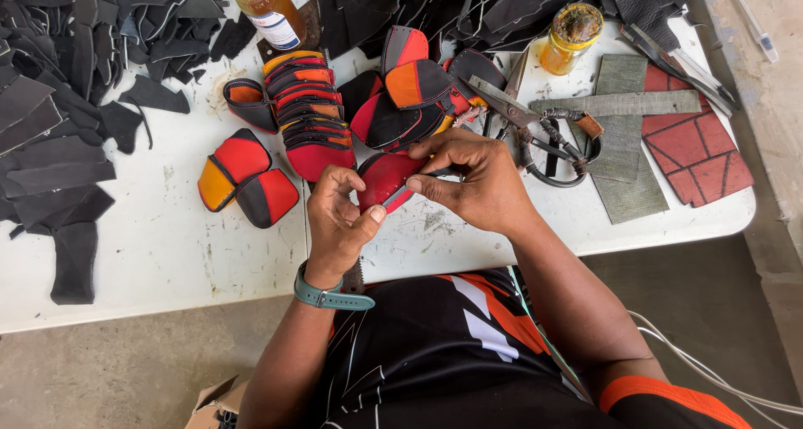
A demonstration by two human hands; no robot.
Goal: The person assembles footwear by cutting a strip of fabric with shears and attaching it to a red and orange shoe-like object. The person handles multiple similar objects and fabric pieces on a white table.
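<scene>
bare white table [150,253] open front-left, scissors [535,124] and stacked red-black pieces [314,115] crowding behind

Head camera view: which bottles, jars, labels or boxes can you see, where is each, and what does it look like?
Bottle: table's far edge, amber liquid, white label with blue and red bands.
Jar: far right of the pile, small, clear, yellow contents, smeared lid.
Cardboard box: on the floor, bottom edge, brown, open flap.

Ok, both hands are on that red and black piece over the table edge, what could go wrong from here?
The red and black piece is pinched between the left hand and right hand right above the table edge; a slip could drop it to the floor. The scissors lie open-handled just beyond the right hand, so a reach could snag them. The glass jar nearby might tip.
</scene>
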